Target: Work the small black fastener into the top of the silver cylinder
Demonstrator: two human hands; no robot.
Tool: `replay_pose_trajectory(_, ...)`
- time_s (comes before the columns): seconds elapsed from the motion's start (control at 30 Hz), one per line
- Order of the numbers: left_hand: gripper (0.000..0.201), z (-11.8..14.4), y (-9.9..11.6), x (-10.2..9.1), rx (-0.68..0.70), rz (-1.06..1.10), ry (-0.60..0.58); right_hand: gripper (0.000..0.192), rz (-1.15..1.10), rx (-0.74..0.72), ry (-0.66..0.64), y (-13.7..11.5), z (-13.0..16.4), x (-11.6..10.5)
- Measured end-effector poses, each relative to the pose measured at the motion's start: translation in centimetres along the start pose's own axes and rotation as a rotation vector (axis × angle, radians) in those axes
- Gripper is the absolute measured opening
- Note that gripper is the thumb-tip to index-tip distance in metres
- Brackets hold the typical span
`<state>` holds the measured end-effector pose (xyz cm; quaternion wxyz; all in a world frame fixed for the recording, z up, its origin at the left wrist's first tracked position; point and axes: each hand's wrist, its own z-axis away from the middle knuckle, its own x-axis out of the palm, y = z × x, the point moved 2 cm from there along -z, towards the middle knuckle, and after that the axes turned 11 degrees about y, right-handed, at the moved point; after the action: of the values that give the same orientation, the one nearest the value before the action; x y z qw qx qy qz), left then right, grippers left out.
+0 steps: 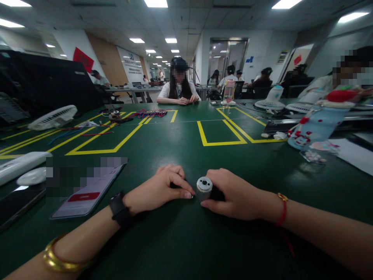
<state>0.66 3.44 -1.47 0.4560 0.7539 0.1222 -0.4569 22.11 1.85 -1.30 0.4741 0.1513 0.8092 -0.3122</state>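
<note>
Though partly hidden, cylinder (203,191) clasped by right hand (233,193), grip of left hand (163,185) unclear.

Office workroom — yellow-lined green worktable (163,140), desks (136,89), ceiling lights (155,3).

The right grip (236,194) hides part of the metal cylinder (204,189).

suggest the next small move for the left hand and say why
I'd likely bring the left hand over the top of the metal cylinder: the right hand grips it with its holed end up, and the left is close beside it.
</note>
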Motion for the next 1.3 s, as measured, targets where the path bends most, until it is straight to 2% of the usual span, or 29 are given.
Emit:
replay_pose_trajectory(0.1,0.016,0.0,-0.2,-0.3,-0.010,0.105,0.016,0.024,0.001,0.000,-0.007,0.0,0.0,0.0)
replay_pose_trajectory(0.17,0.017,0.0,-0.5,-0.5,-0.080,0.238,0.091,0.024,-0.003,0.002,-0.007,0.0,-0.1,0.0)
replay_pose_trajectory(0.27,0.019,0.1,-1.3,-0.8,-0.311,0.515,0.359,0.024,-0.013,0.004,0.000,0.0,-0.2,-0.1)
replay_pose_trajectory(0.37,0.016,0.1,-2.3,-0.9,-0.476,0.934,0.642,0.024,-0.010,0.011,0.001,0.0,-0.2,-0.2)
replay_pose_trajectory(0.47,0.012,0.0,-3.1,-1.1,-0.506,1.177,0.714,0.025,0.001,0.022,-0.003,0.0,-0.1,-0.2)
replay_pose_trajectory(0.7,0.012,-0.1,-3.4,-1.3,-0.519,1.198,0.699,0.024,-0.016,0.041,-0.024,0.0,-0.3,-0.2)
replay_pose_trajectory(0.8,0.012,0.0,-3.0,-1.1,-0.494,1.113,0.647,0.024,-0.035,0.049,-0.025,0.2,-0.2,-0.2)
replay_pose_trajectory(0.87,0.014,0.1,-2.6,-1.1,-0.465,0.929,0.538,0.024,-0.044,0.047,-0.014,0.2,-0.1,-0.2)
replay_pose_trajectory(0.93,0.017,0.3,-2.1,-1.1,-0.405,0.681,0.329,0.023,-0.051,0.048,-0.010,0.2,0.0,-0.2)
replay_pose_trajectory(1.0,0.019,0.5,-1.3,-1.2,-0.242,0.449,0.124,0.023,-0.068,0.051,-0.012,0.2,0.0,-0.2)
replay_pose_trajectory(1.07,0.022,0.7,-0.6,-1.3,-0.078,0.282,0.022,0.026,-0.091,0.052,-0.004,0.2,0.1,-0.2)
replay_pose_trajectory(1.13,0.025,0.7,-0.2,-1.2,-0.012,0.193,0.016,0.029,-0.109,0.046,0.010,0.3,0.1,-0.2)
replay_pose_trajectory(1.3,0.021,0.5,0.3,-0.3,0.022,0.087,0.048,0.025,-0.107,0.034,0.015,0.4,0.1,-0.1)
